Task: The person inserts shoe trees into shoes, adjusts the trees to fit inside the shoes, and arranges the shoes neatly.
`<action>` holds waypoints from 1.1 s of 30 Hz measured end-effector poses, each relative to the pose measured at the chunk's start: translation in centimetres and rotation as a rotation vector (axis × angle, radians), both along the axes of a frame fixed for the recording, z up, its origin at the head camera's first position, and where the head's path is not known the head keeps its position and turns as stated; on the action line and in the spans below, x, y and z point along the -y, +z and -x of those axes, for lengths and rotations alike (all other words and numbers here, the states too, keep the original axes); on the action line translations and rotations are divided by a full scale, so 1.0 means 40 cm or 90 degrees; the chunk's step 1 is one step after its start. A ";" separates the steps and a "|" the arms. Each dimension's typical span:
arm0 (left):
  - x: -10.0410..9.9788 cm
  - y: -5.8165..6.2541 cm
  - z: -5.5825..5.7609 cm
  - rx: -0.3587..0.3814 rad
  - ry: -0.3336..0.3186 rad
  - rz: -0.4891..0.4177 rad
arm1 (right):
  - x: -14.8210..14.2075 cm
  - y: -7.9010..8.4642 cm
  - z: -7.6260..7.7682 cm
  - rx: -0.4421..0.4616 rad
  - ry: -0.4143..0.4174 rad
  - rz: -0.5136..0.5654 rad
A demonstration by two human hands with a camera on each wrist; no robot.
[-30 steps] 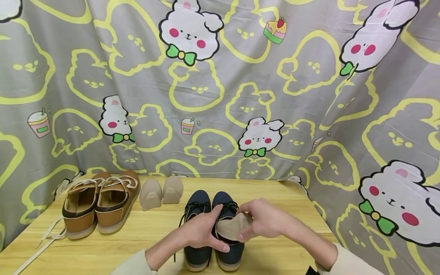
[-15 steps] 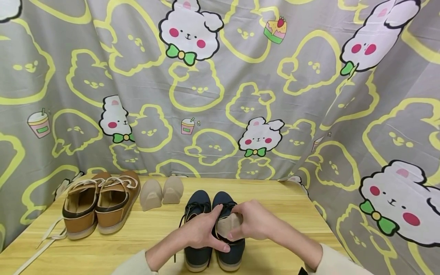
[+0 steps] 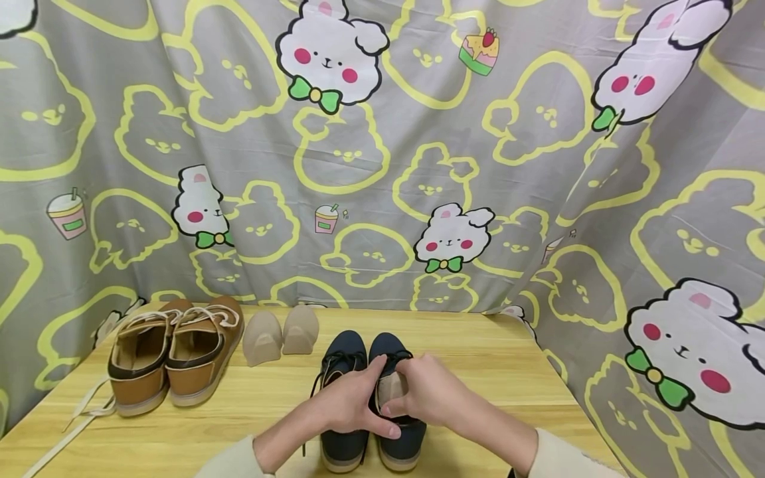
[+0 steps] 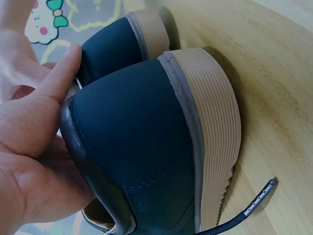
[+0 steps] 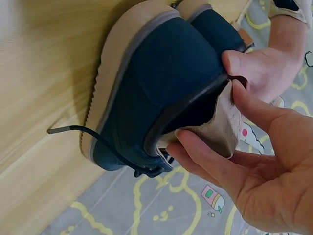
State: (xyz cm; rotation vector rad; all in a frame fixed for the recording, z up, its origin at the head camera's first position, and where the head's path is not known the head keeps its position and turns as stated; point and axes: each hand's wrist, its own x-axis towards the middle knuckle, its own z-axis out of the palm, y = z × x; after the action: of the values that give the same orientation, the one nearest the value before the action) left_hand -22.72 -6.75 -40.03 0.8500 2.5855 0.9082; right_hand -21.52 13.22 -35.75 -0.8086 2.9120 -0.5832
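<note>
A pair of dark blue lace-up shoes stands side by side, the left shoe [image 3: 343, 441] and the right shoe [image 3: 402, 443], toes pointing away. My right hand [image 3: 433, 392] pinches a thin beige shoe insert [image 5: 226, 125] between thumb and fingers, partly inside the right shoe's opening. The insert's front end is hidden in the shoe. My left hand [image 3: 352, 401] spreads over both shoes, its thumb [image 4: 66, 68] straight and touching the right shoe's collar near the heel. Some left fingers are hidden behind the collars.
Two similar beige inserts [image 3: 263, 338] lie behind and left of the blue shoes. Brown shoes [image 3: 194, 382] stand at the far left, a pale lace [image 3: 66, 435] trailing over the wooden table [image 3: 263, 431]. A patterned curtain [image 3: 370, 292] hangs behind the table.
My right hand has moved left, bringing the insert from a slant over the right shoe's side down into its opening. My left hand has stayed in place.
</note>
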 end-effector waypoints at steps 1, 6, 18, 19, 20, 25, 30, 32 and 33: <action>0.000 -0.001 0.000 0.001 0.000 -0.002 | 0.002 -0.004 0.000 -0.004 -0.003 -0.001; 0.000 -0.002 0.001 -0.008 -0.001 0.002 | 0.011 -0.020 -0.002 -0.019 -0.005 -0.009; 0.001 -0.003 0.001 -0.014 0.001 0.011 | -0.006 -0.026 0.020 -0.028 0.034 0.000; 0.001 -0.004 0.002 -0.014 0.000 0.012 | -0.011 -0.023 0.023 -0.020 0.042 0.004; 0.001 -0.004 0.002 -0.014 -0.001 0.014 | -0.016 -0.020 0.027 -0.010 0.047 0.010; -0.002 -0.005 0.004 -0.005 0.001 0.026 | -0.045 -0.002 0.041 0.024 0.052 0.037; -0.005 -0.001 0.004 -0.013 0.012 0.040 | -0.067 0.013 0.054 0.051 0.025 0.033; -0.005 0.000 0.005 -0.014 0.015 0.042 | -0.074 0.017 0.063 0.079 0.015 0.032; -0.005 0.000 0.005 -0.014 0.016 0.044 | -0.078 0.016 0.068 0.096 0.013 0.033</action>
State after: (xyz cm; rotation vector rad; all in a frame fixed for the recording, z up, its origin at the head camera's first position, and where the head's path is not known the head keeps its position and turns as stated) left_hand -22.91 -6.55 -40.01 0.8157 2.6354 0.8156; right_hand -24.25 16.36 -35.11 -0.7626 2.7597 -0.6895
